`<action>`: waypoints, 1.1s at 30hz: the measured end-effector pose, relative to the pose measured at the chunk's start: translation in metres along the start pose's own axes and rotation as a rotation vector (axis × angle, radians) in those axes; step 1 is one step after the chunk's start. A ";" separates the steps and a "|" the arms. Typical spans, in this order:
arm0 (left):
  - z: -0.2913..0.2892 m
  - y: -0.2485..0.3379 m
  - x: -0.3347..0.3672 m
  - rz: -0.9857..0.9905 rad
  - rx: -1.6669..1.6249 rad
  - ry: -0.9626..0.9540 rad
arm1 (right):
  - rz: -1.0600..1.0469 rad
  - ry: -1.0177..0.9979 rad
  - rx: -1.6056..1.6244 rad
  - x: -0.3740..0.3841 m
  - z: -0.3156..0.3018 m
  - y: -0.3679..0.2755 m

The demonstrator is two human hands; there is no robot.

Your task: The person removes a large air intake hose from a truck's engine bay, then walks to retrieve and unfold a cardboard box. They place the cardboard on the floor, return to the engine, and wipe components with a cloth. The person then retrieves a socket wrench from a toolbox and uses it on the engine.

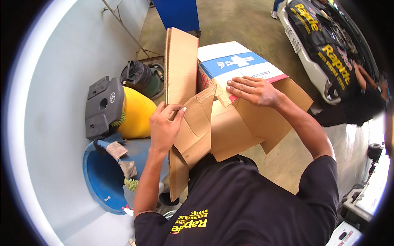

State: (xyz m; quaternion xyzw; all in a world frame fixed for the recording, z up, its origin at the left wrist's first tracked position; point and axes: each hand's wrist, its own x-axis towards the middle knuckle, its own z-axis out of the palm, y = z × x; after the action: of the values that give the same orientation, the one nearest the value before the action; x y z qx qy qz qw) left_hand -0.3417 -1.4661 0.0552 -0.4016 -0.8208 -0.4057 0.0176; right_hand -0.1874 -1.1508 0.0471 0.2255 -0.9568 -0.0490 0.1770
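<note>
A brown cardboard box (230,135) with its flaps spread is in front of my chest, tilted on its side. One outer face of it is a white, blue and red printed panel (240,61). My left hand (165,127) pinches the edge of a creased brown flap (195,123), thumb on the near face. Behind that hand a tall folded cardboard piece (182,65) stands upright. My right hand (255,91) lies flat with fingers stretched along the printed panel's lower edge, beside a taped corner. The box's underside is hidden.
On the left by the wall are a blue drum (104,176) on its side, a yellow container (137,112), a black engine cover (104,102) and a dark canister (141,78). A blue cabinet (176,14) stands ahead. At right, a person (355,100) leans at a car (299,53) with its bonnet up.
</note>
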 end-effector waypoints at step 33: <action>0.319 -0.291 0.146 -1.553 0.680 0.676 | 1.687 0.730 1.182 0.227 0.745 0.733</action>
State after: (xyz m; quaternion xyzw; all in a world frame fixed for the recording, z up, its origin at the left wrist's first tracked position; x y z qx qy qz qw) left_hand -0.5423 -1.2565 -0.2966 0.4309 -0.8869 -0.1358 0.0966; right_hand -0.9494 -0.5868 -0.4484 -0.4524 -0.5660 0.6250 0.2904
